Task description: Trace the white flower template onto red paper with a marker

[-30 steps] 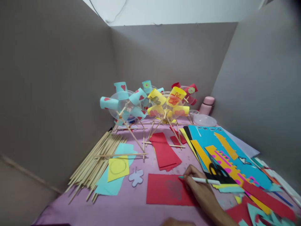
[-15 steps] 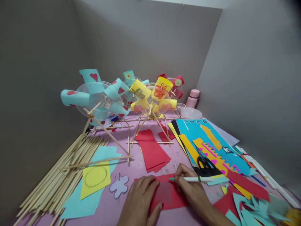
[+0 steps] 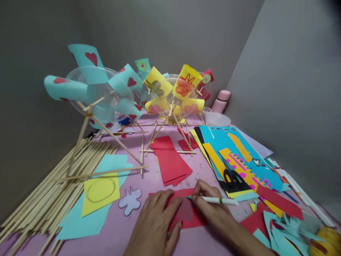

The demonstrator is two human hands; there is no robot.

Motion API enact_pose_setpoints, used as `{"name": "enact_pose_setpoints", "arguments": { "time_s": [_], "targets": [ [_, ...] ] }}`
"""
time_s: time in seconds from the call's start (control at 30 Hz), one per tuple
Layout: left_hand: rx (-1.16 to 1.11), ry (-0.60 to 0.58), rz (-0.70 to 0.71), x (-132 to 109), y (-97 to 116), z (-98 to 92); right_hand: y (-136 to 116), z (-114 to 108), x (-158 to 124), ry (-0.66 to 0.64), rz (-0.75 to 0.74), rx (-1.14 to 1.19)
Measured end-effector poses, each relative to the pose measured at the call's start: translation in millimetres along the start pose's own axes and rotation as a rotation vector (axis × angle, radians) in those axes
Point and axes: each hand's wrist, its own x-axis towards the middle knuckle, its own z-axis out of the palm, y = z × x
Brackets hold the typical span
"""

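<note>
Clamping pen (image 3: 222, 201) over card (image 3: 190, 212) between fingertips of right hand (image 3: 209, 204).
Covering card's left end with left hand (image 3: 157, 222), fingers loosely together (likely light, easily creased: best held by edges).

red sheet (image 3: 195, 219) partly hidden by left fingers (image 3: 173, 207), faint drawing (image 3: 185, 213) blurred, yellow object (image 3: 329, 240) cut off at lower right

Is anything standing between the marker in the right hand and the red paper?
Nothing visible does. The right hand holds the green-tipped white marker with its tip at the red paper. The left hand covers part of the paper's left side, beside the tip rather than in between.
</note>
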Motion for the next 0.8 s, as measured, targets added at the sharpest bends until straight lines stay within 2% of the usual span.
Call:
{"name": "enact_pose_setpoints", "arguments": {
  "time_s": [0.13, 0.23, 0.3, 0.43, 0.67, 0.8],
  "targets": [
    [-0.055, -0.054, -0.029, 4.5, 3.8, -4.5, -0.4, -0.6, 0.7, 0.014, -0.012, 0.023],
    [-0.024, -0.049, -0.030, 5.5, 5.1, -5.4, -0.2, -1.4, 1.6, 0.064, -0.019, 0.089],
    [0.031, -0.014, 0.007, 4.6, 5.5, -4.2, -0.1, -1.5, 1.2, 0.086, -0.015, 0.105],
    [0.071, 0.034, 0.115, 4.0, 7.8, 0.0, -0.2, 0.0, -1.7, 0.040, -0.012, 0.041],
    [0.006, -0.089, 0.039, 8.7, 10.7, 2.2, -3.0, -0.9, -2.6, 0.032, 0.003, -0.030],
    [-0.004, -0.120, 0.030, 7.7, 9.5, 4.4, -6.2, -3.5, -2.6, 0.032, 0.012, -0.013]
  ]
}}
